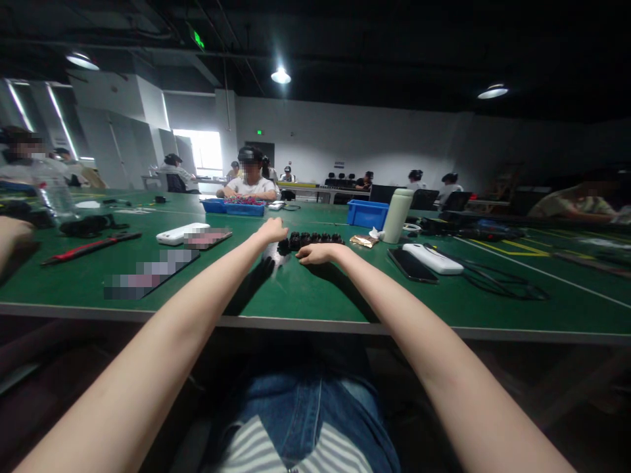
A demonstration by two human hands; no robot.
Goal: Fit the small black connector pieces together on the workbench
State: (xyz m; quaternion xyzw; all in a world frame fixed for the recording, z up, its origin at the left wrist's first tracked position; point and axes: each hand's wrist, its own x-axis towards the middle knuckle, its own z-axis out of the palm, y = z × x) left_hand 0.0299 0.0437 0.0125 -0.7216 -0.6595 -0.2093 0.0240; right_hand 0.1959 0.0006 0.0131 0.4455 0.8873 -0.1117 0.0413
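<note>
A row of small black parts [310, 240] lies on the green table [296, 295] straight ahead of me. My left hand [273, 230] is raised a little above the table at the row's left end, its fingers curled closed; what they hold, if anything, is hidden. My right hand [315, 253] rests on the table just in front of the row, fingers curled toward the parts and touching them; what lies under the fingers does not show.
Two blue bins [367, 213] and a white tumbler [397, 215] stand behind the parts. Phones and a white power bank [432, 258] lie to the right with cables, a white case [177, 234] and red-handled tool [89, 247] to the left. People sit across the table.
</note>
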